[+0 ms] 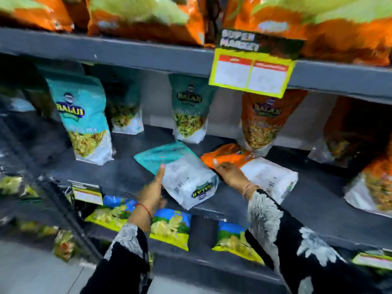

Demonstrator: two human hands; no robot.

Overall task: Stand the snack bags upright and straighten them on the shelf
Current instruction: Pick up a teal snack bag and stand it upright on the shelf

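Observation:
A teal and white snack bag (182, 175) lies flat on the dark middle shelf (118, 172), its bottom end hanging over the front edge. My left hand (152, 189) touches its left side, thumb up along the edge. My right hand (229, 172) rests on its right side, fingers against an orange and white bag (254, 168) that also lies flat. Upright teal bags stand at the left (82, 119) and behind (188, 107), and an upright orange bag (263, 119) stands further back.
A yellow price sign (252, 68) hangs from the upper shelf edge above the orange bag. Orange bags fill the top shelf (144, 15). More orange bags stand at the right (373, 183). Yellow and blue chip bags (171, 225) sit on the shelf below.

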